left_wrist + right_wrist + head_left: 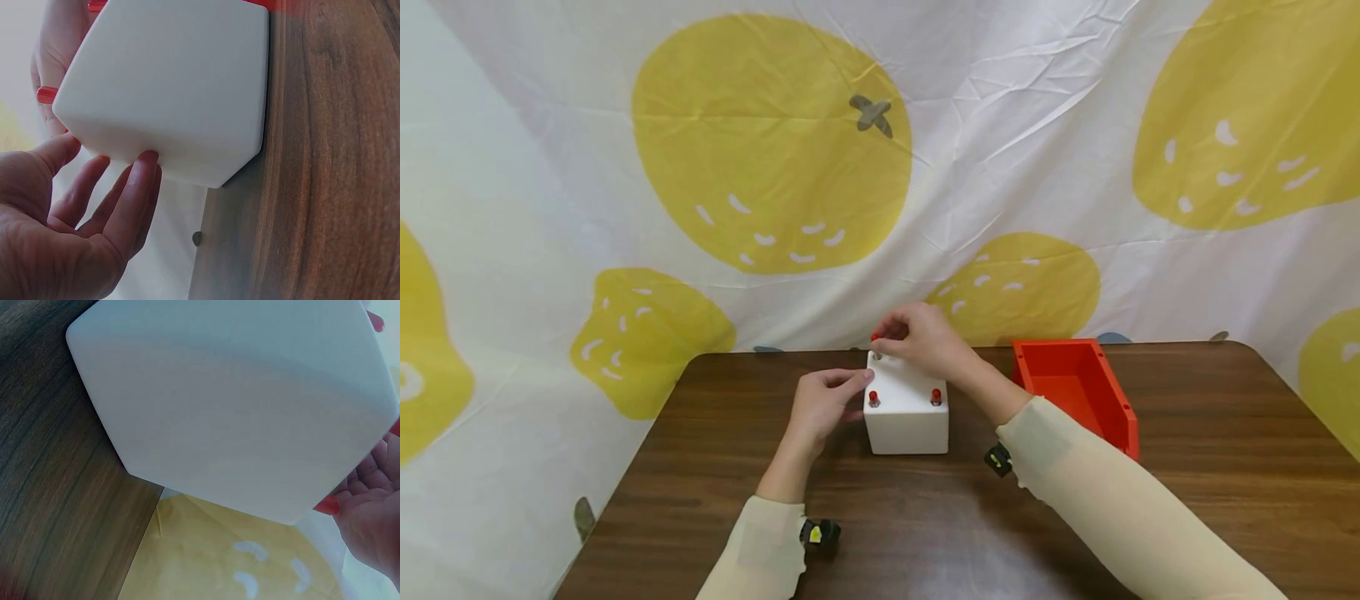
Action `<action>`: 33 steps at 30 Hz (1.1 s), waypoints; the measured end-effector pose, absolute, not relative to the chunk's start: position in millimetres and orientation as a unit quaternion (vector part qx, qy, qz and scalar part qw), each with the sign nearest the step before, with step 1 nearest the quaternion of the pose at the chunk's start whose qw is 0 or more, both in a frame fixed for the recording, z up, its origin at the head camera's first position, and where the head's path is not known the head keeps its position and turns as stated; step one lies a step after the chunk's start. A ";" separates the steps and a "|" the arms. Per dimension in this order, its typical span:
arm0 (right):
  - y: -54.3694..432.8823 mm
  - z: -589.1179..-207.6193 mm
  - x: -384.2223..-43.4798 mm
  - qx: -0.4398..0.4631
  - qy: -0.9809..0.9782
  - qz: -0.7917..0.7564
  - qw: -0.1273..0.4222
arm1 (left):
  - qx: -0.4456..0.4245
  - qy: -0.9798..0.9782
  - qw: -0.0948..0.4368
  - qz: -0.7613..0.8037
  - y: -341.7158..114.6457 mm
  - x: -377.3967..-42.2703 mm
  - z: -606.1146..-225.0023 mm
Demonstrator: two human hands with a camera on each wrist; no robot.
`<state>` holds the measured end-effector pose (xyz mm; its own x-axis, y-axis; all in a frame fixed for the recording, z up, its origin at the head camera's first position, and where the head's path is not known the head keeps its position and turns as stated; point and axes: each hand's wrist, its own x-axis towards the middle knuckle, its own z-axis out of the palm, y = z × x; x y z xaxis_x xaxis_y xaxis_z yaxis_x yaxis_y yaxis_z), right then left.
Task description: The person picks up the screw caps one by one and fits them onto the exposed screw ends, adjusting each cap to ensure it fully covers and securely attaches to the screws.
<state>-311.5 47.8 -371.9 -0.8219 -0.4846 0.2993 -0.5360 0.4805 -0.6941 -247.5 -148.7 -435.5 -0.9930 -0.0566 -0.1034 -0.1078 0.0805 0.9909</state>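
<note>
A white box (906, 433) stands on the table, with red-capped posts at its top corners. The front-left post (873, 398) and front-right post (936, 397) show metal bases. My right hand (925, 337) reaches over the top and pinches the red cap (876, 337) at the back-left corner. Along the box's left side my left hand (81, 219) touches with nearly straight fingers, its thumb at the top edge. In the right wrist view, the back-right post (327, 505) overlaps my right palm (372, 506); my right fingertips are hidden behind the box.
Just right of the box, a red open bin (1112, 392) sits on the brown wooden table (700, 483), partly behind my right forearm. A white cloth with yellow fruit prints (775, 142) hangs close behind the table's back edge. Both wrists carry small black cameras.
</note>
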 end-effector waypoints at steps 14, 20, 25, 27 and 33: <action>41.3 -376.4 -315.2 0.299 -0.870 0.390 0.034 | -0.054 0.738 0.013 0.673 -148.3 -246.6 -435.6; 41.0 -376.4 -314.9 0.296 -0.872 0.389 0.030 | -0.055 0.734 0.013 0.677 -147.8 -246.4 -434.8; 41.0 -377.3 -315.4 0.292 -0.873 0.390 0.030 | -0.054 0.730 0.014 0.681 -147.1 -246.0 -433.9; 41.2 -377.7 -315.7 0.292 -0.874 0.387 0.031 | -0.054 0.730 0.015 0.681 -147.2 -246.0 -433.8; 42.0 -377.4 -315.0 0.291 -0.878 0.379 0.029 | -0.055 0.733 0.013 0.678 -148.3 -246.5 -435.1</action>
<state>-315.0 42.0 -377.4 -0.8289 -0.4886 0.2722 -0.5331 0.5428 -0.6490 -246.5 -148.3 -435.1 -0.9937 -0.0619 -0.0939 -0.0985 0.0756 0.9923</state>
